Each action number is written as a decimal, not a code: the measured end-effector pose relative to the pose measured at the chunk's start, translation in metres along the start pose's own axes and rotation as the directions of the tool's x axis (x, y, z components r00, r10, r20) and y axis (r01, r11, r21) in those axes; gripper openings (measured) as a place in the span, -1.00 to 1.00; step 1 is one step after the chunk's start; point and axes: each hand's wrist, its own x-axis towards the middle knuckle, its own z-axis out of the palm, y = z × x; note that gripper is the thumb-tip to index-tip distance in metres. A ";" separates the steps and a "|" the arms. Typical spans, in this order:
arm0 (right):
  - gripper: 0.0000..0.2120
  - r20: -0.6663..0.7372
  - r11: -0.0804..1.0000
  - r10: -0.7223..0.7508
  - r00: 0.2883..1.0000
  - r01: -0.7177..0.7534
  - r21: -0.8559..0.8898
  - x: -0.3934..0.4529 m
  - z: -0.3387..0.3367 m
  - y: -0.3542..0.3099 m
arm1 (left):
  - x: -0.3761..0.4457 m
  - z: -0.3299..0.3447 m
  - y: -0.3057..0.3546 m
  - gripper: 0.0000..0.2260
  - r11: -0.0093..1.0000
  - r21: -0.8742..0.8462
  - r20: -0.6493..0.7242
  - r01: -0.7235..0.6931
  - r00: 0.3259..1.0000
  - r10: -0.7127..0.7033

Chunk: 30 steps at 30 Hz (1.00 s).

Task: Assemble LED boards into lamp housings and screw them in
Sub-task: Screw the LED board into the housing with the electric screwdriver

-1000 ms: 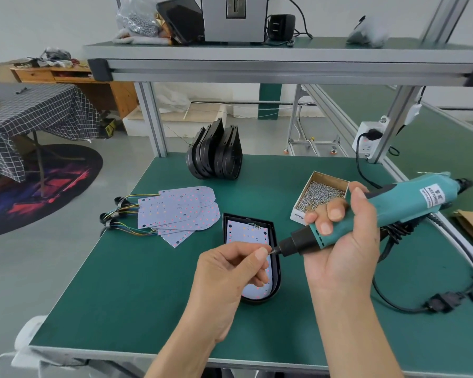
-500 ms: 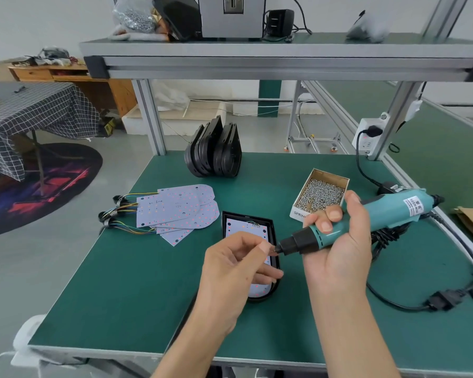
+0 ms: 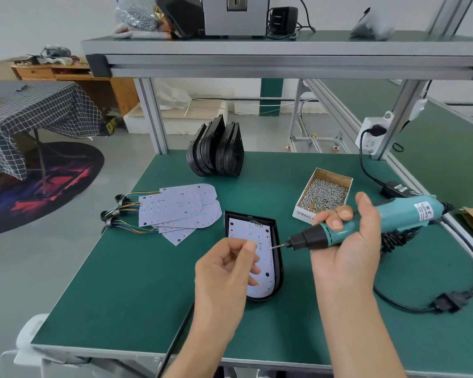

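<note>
A black lamp housing [image 3: 279, 264] lies flat on the green bench [image 3: 148, 282] with a white LED board [image 3: 250, 231] seated in it. My right hand [image 3: 347, 249] grips a teal electric screwdriver [image 3: 404, 214], held nearly level. Its bit [image 3: 277, 246] points left over the board's right edge. A thin pale piece sits at the bit's tip, too small to identify. My left hand [image 3: 224, 271] hovers over the board's left half with curled fingers, thumb against forefinger. Nothing shows between them. A small gap separates that hand from the bit.
Loose LED boards [image 3: 180, 208] with coloured wires lie to the left. Empty black housings [image 3: 216, 151] stand at the back. An open box of screws [image 3: 325, 192] sits just behind my right hand. The driver's cable and plug [image 3: 448, 302] trail along the right; a shelf [image 3: 284, 55] runs overhead.
My left hand has drawn back from the driver's tip, leaving the bit exposed. The screwdriver has dropped lower and flatter, its bit now over the board.
</note>
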 end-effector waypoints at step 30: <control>-0.71 0.033 0.995 -0.058 0.998 0.060 -0.086 -0.011 -0.004 0.008 | -0.008 0.008 -0.009 -0.84 0.997 -0.063 0.041 0.053 0.998 -0.051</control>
